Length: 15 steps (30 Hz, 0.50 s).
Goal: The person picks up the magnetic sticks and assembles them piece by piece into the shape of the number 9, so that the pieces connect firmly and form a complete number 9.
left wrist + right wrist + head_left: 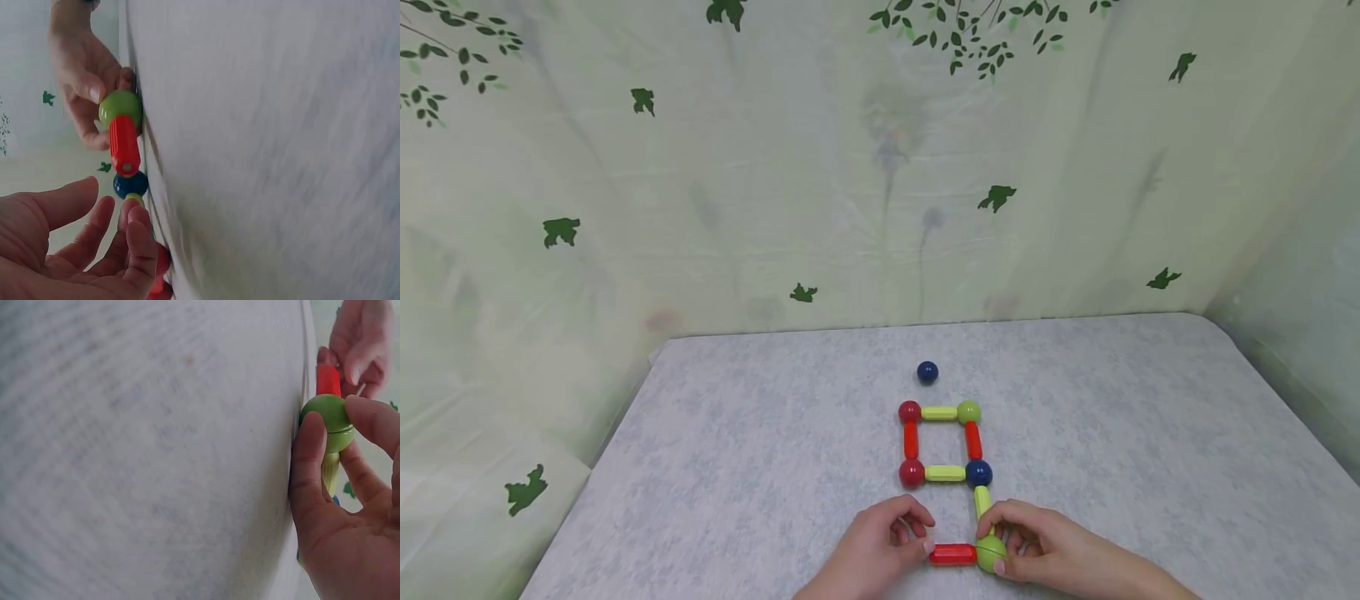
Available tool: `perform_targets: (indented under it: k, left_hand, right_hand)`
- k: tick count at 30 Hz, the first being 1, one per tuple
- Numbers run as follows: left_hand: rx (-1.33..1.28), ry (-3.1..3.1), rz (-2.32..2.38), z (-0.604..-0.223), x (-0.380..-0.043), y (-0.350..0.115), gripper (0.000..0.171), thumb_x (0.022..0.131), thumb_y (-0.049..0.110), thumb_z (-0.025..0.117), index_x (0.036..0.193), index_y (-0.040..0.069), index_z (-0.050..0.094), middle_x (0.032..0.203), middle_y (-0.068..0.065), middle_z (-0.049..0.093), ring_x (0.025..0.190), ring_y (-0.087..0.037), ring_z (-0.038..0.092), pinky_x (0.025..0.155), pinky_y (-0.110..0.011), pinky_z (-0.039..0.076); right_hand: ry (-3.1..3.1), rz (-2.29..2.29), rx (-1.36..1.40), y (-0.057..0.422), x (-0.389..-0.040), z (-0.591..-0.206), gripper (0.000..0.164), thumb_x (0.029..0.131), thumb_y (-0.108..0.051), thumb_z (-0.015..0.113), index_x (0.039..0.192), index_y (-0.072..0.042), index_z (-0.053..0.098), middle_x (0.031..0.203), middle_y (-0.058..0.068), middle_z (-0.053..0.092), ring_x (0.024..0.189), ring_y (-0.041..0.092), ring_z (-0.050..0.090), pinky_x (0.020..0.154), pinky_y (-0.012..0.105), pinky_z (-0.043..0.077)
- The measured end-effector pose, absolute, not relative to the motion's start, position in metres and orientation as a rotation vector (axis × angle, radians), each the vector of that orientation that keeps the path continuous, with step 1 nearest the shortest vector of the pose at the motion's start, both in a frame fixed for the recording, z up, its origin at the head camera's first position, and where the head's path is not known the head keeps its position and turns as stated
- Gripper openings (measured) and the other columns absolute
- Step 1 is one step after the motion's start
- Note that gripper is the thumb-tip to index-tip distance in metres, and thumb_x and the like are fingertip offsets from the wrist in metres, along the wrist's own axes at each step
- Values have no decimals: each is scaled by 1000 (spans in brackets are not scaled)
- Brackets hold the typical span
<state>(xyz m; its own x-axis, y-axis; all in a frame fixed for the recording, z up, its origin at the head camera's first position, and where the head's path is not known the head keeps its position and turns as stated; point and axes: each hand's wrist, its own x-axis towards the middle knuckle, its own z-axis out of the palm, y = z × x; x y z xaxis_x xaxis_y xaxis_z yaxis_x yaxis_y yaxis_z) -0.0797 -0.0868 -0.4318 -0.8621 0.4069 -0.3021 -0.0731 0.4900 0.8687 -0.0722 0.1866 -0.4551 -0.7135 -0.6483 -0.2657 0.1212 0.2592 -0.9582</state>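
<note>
A green ball (991, 552) sits at the near right corner of a ball-and-stick shape, and my right hand (1045, 542) pinches it between thumb and fingers. From that ball a red stick (953, 555) points left; its free end shows a small metal tip in the left wrist view. Close by that end is my left hand (94, 250), thumb and fingers parted with nothing between them. A yellow stick (982, 502) runs from the green ball up to a dark blue ball (979, 473), partly covered by my right fingers.
Beyond my hands, a square of red sticks (911, 440) and yellow sticks (945, 473) joins at red balls (912, 473), another green ball (969, 412) and the blue one. A loose dark blue ball (927, 372) lies farther back on the grey cloth-covered table (737, 450).
</note>
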Motion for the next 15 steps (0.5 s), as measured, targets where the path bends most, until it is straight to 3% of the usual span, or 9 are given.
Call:
perform_targets:
  k: [7, 15]
  left_hand:
    - [348, 2447, 1406, -422, -124, -110, 11, 92, 15, 68, 104, 14, 69, 90, 2, 62, 83, -19, 57, 66, -30, 49]
    - [327, 2609, 1380, -434, -186, -117, 14, 95, 15, 64, 107, 10, 67, 92, 0, 61, 83, -20, 56, 69, -33, 51]
  right_hand:
    - [1895, -1503, -475, 187, -73, -455, 28, 95, -15, 65, 122, -11, 59, 93, 6, 60, 78, 16, 56, 65, 21, 46]
    - [1892, -1499, -469, 186, -72, -454, 28, 95, -16, 65, 123, -11, 59, 93, 5, 60, 78, 16, 56, 66, 21, 45]
